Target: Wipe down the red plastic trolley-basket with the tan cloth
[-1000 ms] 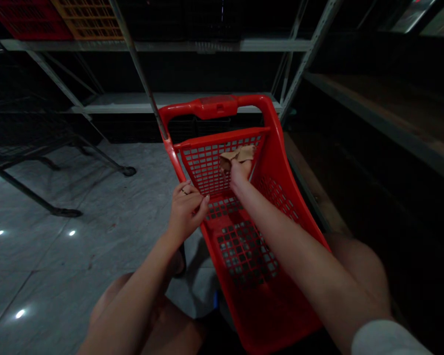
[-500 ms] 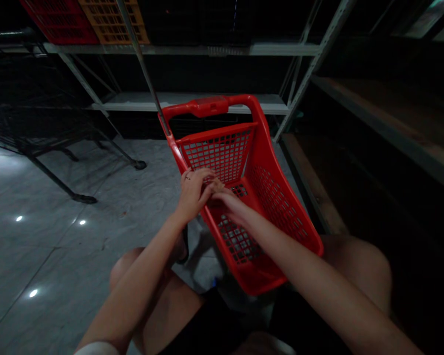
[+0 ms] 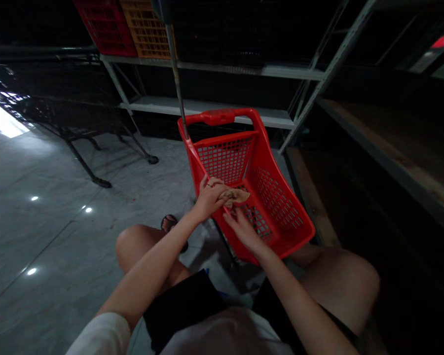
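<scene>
In front of my knees stands a red plastic shopping basket [image 3: 281, 172] with lattice walls and a handle at its far end. My left hand [image 3: 210, 199] lies over its left rim, fingers closed on a crumpled tan cloth [image 3: 236, 196]. Part of the cloth sticks out over the basket's inside. Closer to me, my right hand [image 3: 242, 228] is at the same rim with its fingers extended and slightly apart. It holds nothing that I can see; whether its fingertips press on the rim is hard to make out.
A thin pole [image 3: 175, 74] rises at the basket's far left corner. Behind it, a metal rack [image 3: 281, 73] carries a red crate [image 3: 105, 27] and a yellow crate [image 3: 148, 29]. Dark metal carts [image 3: 77, 113] stand left on the grey floor [image 3: 59, 222]. Wooden-edged shelving [image 3: 388, 143] runs along the right.
My right hand has drawn away from my left hand, back toward me along the rim. The tan cloth now shows more fully. The view has shifted, so the basket appears slightly farther right and smaller.
</scene>
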Demonstrator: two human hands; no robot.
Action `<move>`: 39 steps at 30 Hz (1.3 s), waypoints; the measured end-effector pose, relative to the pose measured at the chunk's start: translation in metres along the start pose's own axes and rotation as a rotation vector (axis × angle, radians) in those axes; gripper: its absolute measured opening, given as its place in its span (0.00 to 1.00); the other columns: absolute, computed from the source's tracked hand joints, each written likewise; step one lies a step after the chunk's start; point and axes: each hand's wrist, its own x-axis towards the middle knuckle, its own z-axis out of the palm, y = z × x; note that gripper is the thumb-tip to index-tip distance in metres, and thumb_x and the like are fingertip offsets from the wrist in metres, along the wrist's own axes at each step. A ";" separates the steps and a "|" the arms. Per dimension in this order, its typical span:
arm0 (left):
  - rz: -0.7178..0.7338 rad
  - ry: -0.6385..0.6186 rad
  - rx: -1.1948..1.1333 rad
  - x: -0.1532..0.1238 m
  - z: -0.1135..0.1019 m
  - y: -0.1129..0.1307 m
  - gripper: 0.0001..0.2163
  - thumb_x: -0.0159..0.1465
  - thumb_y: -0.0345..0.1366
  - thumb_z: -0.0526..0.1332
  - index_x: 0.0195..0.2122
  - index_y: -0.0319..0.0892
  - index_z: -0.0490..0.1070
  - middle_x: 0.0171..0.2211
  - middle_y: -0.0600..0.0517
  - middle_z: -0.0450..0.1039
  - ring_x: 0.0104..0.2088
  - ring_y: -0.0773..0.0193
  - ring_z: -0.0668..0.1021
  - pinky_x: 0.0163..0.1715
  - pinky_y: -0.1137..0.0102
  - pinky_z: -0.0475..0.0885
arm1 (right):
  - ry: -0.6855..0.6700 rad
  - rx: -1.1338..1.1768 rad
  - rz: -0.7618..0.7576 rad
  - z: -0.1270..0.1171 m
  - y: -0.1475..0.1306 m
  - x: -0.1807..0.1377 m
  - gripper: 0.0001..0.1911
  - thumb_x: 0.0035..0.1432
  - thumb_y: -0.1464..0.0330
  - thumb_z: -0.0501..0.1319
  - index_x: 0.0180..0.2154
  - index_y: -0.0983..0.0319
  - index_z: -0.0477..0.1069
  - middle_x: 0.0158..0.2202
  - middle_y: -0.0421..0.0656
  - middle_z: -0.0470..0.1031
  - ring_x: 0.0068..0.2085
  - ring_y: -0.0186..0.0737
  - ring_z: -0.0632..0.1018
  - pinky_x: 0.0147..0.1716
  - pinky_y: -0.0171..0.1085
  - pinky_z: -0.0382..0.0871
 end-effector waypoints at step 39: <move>-0.231 0.971 -0.546 0.061 0.007 -0.053 0.25 0.72 0.35 0.54 0.70 0.54 0.65 0.76 0.58 0.52 0.77 0.60 0.53 0.77 0.57 0.49 | -0.188 0.048 0.022 -0.027 0.013 -0.019 0.43 0.61 0.36 0.58 0.69 0.51 0.66 0.73 0.39 0.61 0.76 0.44 0.57 0.77 0.50 0.42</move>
